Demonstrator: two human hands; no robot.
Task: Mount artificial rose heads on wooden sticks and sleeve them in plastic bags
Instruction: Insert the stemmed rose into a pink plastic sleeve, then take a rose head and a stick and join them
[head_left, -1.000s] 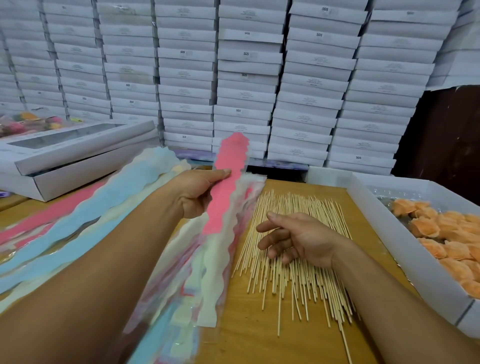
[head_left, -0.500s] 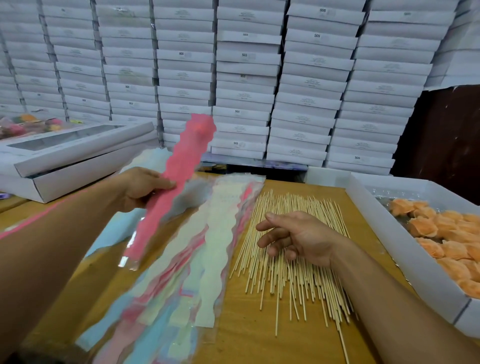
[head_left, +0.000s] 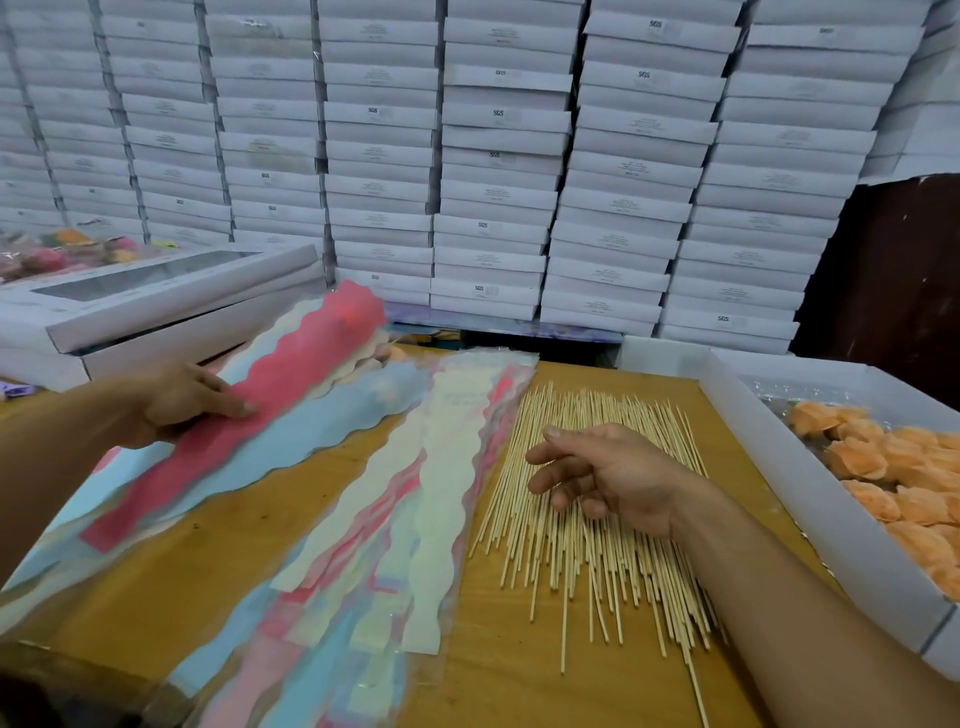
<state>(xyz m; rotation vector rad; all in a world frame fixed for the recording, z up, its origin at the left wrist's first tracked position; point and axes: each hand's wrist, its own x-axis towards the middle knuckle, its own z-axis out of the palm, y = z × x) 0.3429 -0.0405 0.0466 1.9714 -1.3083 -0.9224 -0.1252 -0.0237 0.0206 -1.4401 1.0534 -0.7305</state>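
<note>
The left hand holds a long pink bag with wavy edges, now lying on a blue bag, not up in the air like before. The right hand rests loosely open on thin wooden sticks, maybe touching them. Soft orange rose heads sit in a white tray on the counter.

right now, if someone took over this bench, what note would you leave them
Left hand: holds a pink sleeve over the blue sleeves at the table's left.
Right hand: fingers loosely curled over the sticks, gripping none.
Mixed sleeve pile lies mid-table; orange rose heads sit in the white tray on the right.
Done: no rose on a stick or in a sleeve at the hands.
Left: pick a stick, mount a rose, sleeve it.
</note>
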